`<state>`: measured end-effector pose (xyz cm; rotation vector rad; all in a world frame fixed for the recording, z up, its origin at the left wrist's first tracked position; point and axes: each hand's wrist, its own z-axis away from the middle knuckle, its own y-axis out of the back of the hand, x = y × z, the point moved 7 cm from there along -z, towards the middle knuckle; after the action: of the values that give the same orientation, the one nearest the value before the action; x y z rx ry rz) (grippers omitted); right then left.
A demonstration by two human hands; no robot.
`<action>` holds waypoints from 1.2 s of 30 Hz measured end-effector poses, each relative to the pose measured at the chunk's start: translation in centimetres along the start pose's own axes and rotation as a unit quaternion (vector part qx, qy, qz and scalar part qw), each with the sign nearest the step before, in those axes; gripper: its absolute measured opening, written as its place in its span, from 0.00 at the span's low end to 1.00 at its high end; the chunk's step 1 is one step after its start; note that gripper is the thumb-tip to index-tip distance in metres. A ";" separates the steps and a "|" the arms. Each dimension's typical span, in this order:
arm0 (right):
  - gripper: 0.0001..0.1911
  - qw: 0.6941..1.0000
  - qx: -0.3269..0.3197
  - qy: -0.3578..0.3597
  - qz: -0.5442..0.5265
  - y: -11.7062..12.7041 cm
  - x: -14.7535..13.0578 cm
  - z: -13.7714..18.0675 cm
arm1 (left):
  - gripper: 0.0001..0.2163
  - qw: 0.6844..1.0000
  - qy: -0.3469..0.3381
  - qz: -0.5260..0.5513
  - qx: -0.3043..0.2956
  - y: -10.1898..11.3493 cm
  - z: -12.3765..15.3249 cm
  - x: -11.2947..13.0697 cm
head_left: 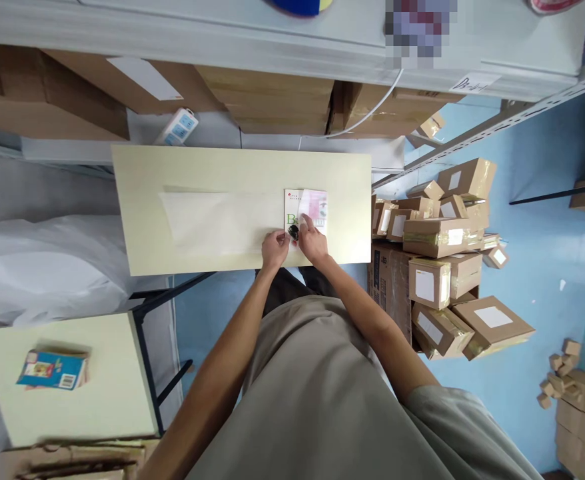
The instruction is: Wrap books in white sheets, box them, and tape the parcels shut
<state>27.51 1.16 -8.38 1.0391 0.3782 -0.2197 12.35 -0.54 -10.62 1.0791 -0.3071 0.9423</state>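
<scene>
A book (pixel 291 204) with a white cover, green letters and a dark picture lies at the right part of the pale table. A thin white sheet (pixel 197 223) stretches flat leftward from it, and a translucent flap (pixel 314 203) of it lies over the book's right side. My left hand (pixel 275 250) is closed at the book's lower left edge, fingertips pressed together, seemingly on the sheet; the exact hold is hidden. Resting over the flap and the book's lower right, my right hand (pixel 313 241) has its index finger and thumb apart.
The pale table (pixel 145 250) ends close to my body. Cardboard boxes (pixel 277 100) fill the shelf behind it, beside a power strip (pixel 180 127). Stacked parcels (pixel 437 237) stand at right. A second table (pixel 107 400) at lower left bears blue-covered books (pixel 52 369); white plastic (pixel 37 267) lies behind it.
</scene>
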 end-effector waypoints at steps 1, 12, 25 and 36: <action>0.18 1.000 -0.005 0.009 -0.004 -0.1 0.0 0.1 | 0.10 1.000 0.006 0.002 -0.002 0.0 0.0 0.0; 0.24 0.963 -0.010 0.117 -0.244 -0.6 1.6 0.1 | 0.18 0.995 0.059 -0.065 0.038 -1.0 -0.1 1.6; 0.16 0.947 0.128 -0.176 -0.236 5.6 10.4 -4.0 | 0.27 0.993 0.088 -0.045 0.067 -2.4 0.6 2.0; 0.15 0.958 0.099 -0.186 -0.192 7.5 6.6 -5.8 | 0.11 0.996 -0.049 -0.012 0.080 -1.7 3.0 3.5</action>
<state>35.07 9.93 -7.71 1.0863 0.2146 -0.8045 16.34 -1.58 -8.02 1.2760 -0.3030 0.9050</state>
